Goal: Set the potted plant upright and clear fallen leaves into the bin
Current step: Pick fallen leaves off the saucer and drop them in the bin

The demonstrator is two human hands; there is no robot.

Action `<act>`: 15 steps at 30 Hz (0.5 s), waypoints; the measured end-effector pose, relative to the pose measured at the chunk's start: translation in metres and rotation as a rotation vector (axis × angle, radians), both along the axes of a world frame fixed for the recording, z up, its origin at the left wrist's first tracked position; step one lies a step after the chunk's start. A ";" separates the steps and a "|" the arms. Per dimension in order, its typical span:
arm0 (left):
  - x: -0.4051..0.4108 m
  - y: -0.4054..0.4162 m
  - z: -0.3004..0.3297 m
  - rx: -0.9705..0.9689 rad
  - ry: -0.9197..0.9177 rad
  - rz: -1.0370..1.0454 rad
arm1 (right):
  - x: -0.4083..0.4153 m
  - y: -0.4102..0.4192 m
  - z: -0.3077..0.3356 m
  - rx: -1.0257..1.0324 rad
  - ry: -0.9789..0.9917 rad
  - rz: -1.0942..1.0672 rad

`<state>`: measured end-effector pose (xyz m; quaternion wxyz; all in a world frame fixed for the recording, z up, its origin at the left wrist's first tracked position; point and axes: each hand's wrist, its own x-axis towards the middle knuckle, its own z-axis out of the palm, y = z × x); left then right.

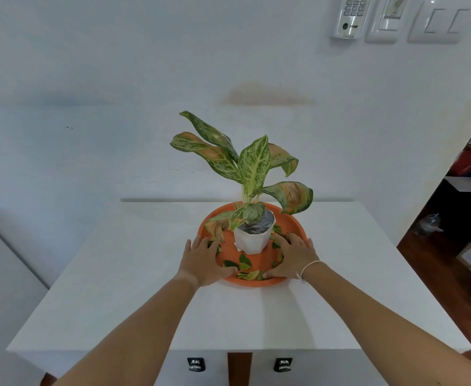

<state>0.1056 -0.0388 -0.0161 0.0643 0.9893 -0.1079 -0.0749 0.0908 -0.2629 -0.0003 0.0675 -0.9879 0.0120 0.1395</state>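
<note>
— Looking from where?
— From head height, forward and down over the white surface (340, 274), toward the wall (117, 65).
— How near?
— Within arm's reach; one view only.

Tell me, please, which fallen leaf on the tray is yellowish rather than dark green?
The leaf at the near rim of the orange tray, between both hands; the others are dark green.

Potted plant (254, 235) upright in tray (298, 227), tray on table (117, 274). Fallen leaves (244, 263) in tray before pot. Left hand (205, 260) on tray's left rim, right hand (293, 259) on right.
</note>
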 end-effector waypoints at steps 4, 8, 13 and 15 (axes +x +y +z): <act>0.003 -0.008 -0.005 0.069 0.055 0.022 | 0.003 0.001 -0.001 -0.040 0.041 -0.024; 0.003 -0.011 -0.004 0.053 0.048 0.027 | 0.003 0.004 -0.001 -0.038 0.066 -0.031; 0.002 -0.013 -0.004 -0.060 0.018 -0.004 | -0.001 0.010 0.001 -0.010 0.079 -0.023; -0.001 -0.016 0.001 -0.113 0.040 0.008 | -0.001 0.014 0.001 0.000 0.094 -0.017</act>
